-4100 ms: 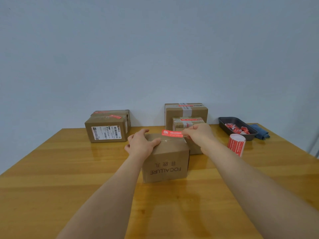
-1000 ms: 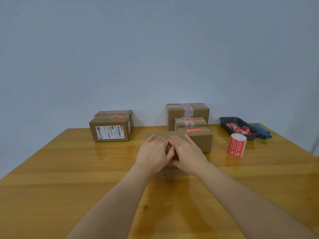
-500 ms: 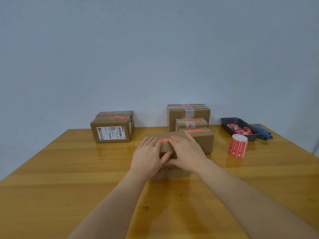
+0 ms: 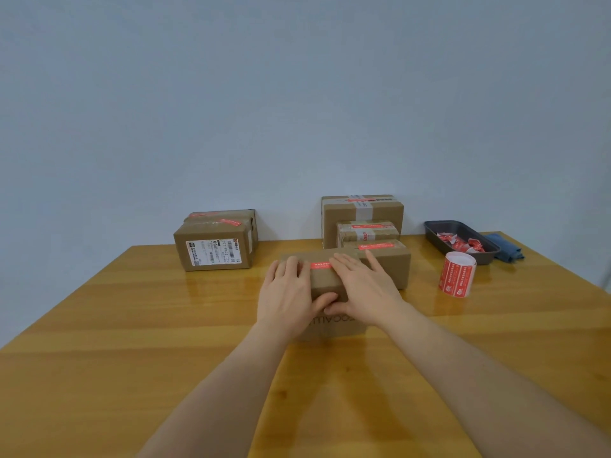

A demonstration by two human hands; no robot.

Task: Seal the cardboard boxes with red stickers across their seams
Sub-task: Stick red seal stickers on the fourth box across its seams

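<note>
Since the earliest frame, your sticker (image 4: 320, 265) has gone from pinched in the air to lying flat across the near box (image 4: 325, 285) at table centre. Left to right: the shipping-labelled box (image 4: 215, 251) carries a red seal; your left hand (image 4: 286, 300) and right hand (image 4: 362, 287) press flat, fingers straight, gripping nothing; the stacked boxes (image 4: 363, 214) look sealed; the sticker roll (image 4: 458, 274) stands upright. "FOCALLURE" shows only partly; this seal looks nearly finished.

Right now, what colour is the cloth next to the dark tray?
Blue. The cloth lies just right of the tray, seen best in the head view.
</note>
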